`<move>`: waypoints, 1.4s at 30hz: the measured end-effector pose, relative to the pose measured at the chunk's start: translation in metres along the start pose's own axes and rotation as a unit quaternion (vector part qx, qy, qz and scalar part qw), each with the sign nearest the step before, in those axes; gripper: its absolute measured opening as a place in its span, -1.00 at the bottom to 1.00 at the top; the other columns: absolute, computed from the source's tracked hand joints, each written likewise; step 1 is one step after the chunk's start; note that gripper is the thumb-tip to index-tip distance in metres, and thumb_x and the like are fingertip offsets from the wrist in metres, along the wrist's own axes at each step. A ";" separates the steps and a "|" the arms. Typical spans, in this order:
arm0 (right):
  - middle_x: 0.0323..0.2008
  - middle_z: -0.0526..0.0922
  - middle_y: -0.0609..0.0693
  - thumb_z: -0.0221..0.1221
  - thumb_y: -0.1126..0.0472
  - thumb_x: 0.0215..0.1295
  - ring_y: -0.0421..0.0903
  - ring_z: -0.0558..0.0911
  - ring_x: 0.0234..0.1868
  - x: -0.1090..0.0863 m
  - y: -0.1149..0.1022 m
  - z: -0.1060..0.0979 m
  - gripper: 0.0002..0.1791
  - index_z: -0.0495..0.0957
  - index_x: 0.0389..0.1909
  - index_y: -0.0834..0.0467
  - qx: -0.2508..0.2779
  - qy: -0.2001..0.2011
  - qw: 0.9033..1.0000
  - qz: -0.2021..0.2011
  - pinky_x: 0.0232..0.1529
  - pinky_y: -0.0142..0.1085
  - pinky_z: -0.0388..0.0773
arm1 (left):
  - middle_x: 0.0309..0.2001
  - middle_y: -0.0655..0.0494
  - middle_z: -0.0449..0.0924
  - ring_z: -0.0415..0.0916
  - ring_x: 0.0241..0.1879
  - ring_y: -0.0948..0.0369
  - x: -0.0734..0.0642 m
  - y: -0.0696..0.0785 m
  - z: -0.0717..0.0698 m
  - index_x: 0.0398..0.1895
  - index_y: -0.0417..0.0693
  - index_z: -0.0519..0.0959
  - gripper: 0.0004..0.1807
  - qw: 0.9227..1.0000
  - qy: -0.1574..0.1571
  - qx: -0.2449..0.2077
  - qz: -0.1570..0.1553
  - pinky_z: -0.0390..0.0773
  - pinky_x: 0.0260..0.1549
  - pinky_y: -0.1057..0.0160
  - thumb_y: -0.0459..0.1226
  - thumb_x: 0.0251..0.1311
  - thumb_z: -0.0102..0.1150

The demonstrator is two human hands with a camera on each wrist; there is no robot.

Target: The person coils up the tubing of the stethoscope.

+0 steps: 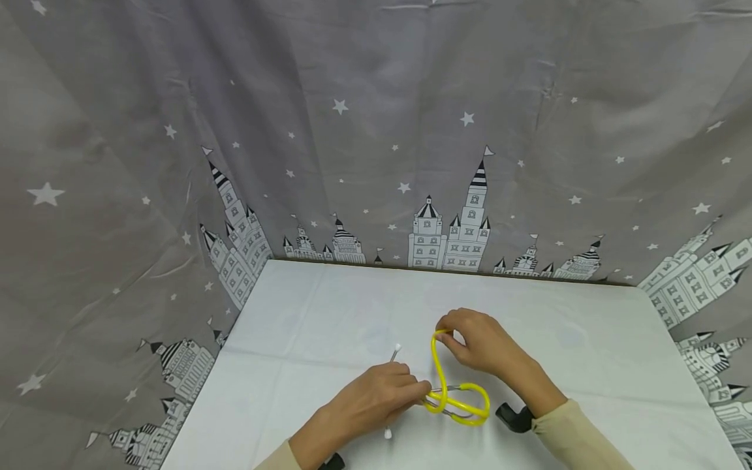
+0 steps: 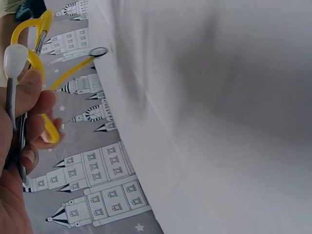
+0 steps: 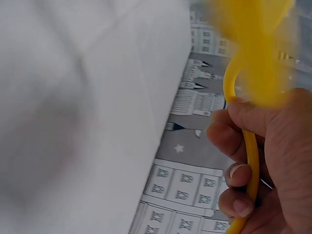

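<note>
A stethoscope with yellow tubing (image 1: 486, 403) is held up between both hands over the white table. My left hand (image 1: 378, 397) grips its metal ear tubes, gathered with part of the looped tubing. White ear tips stick out on either side of that hand, one upper ear tip (image 1: 397, 347) and one lower ear tip (image 1: 388, 433). My right hand (image 1: 478, 341), higher and further right, holds a length of the yellow tube (image 3: 251, 156) with curled fingers. In the left wrist view, a round dark-rimmed disc (image 2: 98, 51) shows at the end of a yellow stretch.
A white cloth-covered table (image 1: 317, 313) lies beneath the hands. Behind and beside it hangs a grey curtain (image 1: 376, 78) printed with stars and castles. A black device (image 1: 514, 418) sits at the right wrist, and part of another (image 1: 333, 462) shows at the left.
</note>
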State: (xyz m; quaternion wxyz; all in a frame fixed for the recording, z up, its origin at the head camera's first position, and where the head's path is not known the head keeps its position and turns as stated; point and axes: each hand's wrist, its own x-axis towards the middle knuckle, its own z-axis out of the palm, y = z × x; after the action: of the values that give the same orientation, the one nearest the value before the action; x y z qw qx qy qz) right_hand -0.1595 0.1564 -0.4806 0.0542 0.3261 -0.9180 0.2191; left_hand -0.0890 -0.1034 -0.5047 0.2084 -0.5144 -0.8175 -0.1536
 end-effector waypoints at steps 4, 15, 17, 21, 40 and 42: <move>-0.28 0.77 -0.27 0.41 0.15 0.40 -0.26 0.71 -0.21 -0.002 0.000 0.009 -0.94 0.77 -0.17 -0.06 0.011 -0.023 1.000 0.000 -0.11 -0.25 0.71 | -0.48 0.43 0.47 0.19 -0.44 0.43 0.005 0.003 -0.002 -0.14 0.14 0.56 -0.76 1.000 0.021 0.012 0.018 0.19 -0.39 0.62 -0.07 0.34 0.46; -0.12 0.84 -0.26 0.37 0.11 0.45 -0.22 0.76 -0.03 -0.003 -0.007 0.016 -0.88 0.83 -0.08 -0.06 0.067 -0.140 0.988 0.018 0.08 -0.16 0.76 | -0.38 0.38 0.56 0.28 -0.42 0.43 0.014 0.007 -0.005 -0.09 0.06 0.63 -0.70 0.998 0.050 0.033 0.030 0.29 -0.38 0.61 -0.12 0.25 0.56; -0.11 0.85 -0.24 0.37 0.12 0.46 -0.22 0.76 -0.02 -0.004 -0.005 0.016 -0.88 0.84 -0.08 -0.06 0.075 -0.148 0.986 0.012 0.08 -0.18 0.75 | -0.37 0.39 0.58 0.29 -0.42 0.43 0.014 0.007 -0.004 -0.09 0.05 0.63 -0.70 0.998 0.054 0.030 0.029 0.30 -0.38 0.61 -0.12 0.25 0.56; -0.09 0.85 -0.21 0.35 0.11 0.48 -0.27 0.73 -0.11 -0.004 -0.003 0.017 -0.87 0.83 -0.07 -0.05 0.095 -0.151 0.984 0.002 -0.06 -0.31 0.72 | -0.34 0.39 0.61 0.33 -0.41 0.43 0.014 0.008 -0.003 -0.07 0.04 0.65 -0.71 0.997 0.063 0.023 0.028 0.33 -0.37 0.62 -0.13 0.26 0.55; -0.11 0.84 -0.22 0.37 0.12 0.46 -0.27 0.73 -0.09 -0.009 -0.001 0.014 -0.87 0.84 -0.07 -0.04 0.086 -0.136 0.987 0.004 -0.03 -0.30 0.74 | -0.32 0.41 0.63 0.40 -0.37 0.45 0.013 0.010 0.000 0.32 0.12 0.61 -0.40 0.999 0.040 -0.019 0.001 0.41 -0.28 0.63 -0.19 0.21 0.60; -0.11 0.84 -0.23 0.36 0.11 0.47 -0.26 0.74 -0.08 -0.011 0.001 0.013 -0.86 0.83 -0.06 -0.04 0.084 -0.122 0.989 0.006 -0.02 -0.29 0.74 | -0.32 0.41 0.63 0.40 -0.37 0.44 0.013 0.009 -0.001 0.30 0.12 0.61 -0.42 0.999 0.037 -0.024 -0.001 0.41 -0.27 0.63 -0.20 0.22 0.59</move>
State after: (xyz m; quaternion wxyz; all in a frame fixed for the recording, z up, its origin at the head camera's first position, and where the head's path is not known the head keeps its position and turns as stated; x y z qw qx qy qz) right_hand -0.1512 0.1577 -0.4955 -0.0869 0.3485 -0.8979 0.2545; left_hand -0.0856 -0.0898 -0.4972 0.2264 -0.5123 -0.8058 -0.1923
